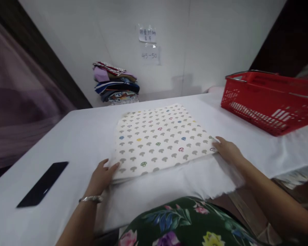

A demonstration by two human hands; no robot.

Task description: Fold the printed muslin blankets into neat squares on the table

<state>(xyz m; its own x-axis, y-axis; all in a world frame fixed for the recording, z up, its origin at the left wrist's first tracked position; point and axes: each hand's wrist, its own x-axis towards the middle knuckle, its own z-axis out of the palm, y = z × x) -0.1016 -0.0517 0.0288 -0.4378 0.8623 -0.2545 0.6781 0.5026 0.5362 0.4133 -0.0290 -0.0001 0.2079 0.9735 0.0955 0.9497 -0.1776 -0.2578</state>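
A cream cloth (164, 135) printed with grey and coloured mushrooms lies flat on the white-covered table in front of me. My left hand (101, 177), with a silver bracelet at the wrist, is at the cloth's near left corner. Its thumb lies over the edge and the fingers are partly hidden. At the near right corner, my right hand (228, 151) pinches the edge between thumb and fingers. The near edge of the cloth runs between both hands, close to the table's front.
A black phone (43, 184) lies at the left on the white tablecloth (74, 136). To the right stands a red plastic basket (267, 102). Folded fabrics (116, 83) are stacked at the back by the wall, below two paper notes (150, 54). Purple fabric (17, 92) hangs at the left.
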